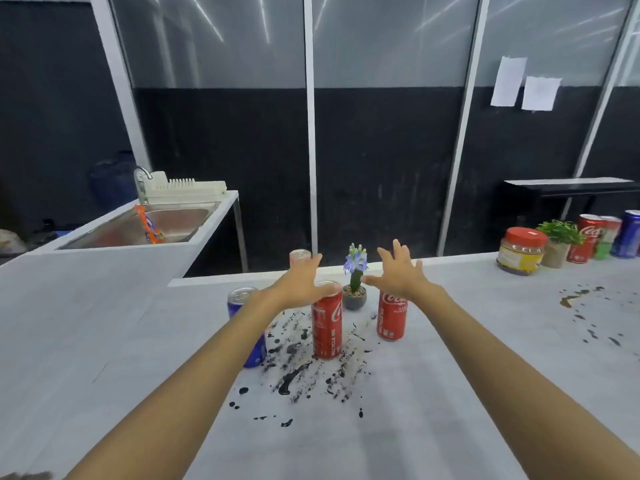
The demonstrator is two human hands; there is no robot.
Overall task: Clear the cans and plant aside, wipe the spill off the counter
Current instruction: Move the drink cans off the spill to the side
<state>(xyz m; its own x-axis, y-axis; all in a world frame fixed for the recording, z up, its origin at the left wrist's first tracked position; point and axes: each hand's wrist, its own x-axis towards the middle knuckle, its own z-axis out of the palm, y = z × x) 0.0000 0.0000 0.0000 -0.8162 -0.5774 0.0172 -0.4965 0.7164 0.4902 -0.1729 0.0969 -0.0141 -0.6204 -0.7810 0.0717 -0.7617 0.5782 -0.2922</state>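
Under the left grip [301,284], held spread: can [327,323], upright in spill [298,372] on bench [450,375]; judged light, slick, dentable, best taken mid-body. Right grip [398,275] spread over second can [393,318]; plant [355,289] between grips.

Indoor, evenly bright, lit from overhead: ceiling strips show as slanted white streaks in the glass panels [391,39]. Pale counter [433,403] lit flat, no glare, only faint soft shading toward its near edge. Dark wall [381,168] below the glass stays murky. Wide-angle bend: white frame posts [119,81] lean at both sides. Whole frame slightly soft; far-right cans [588,237] smeared; dark blur in the bottom-left corner.
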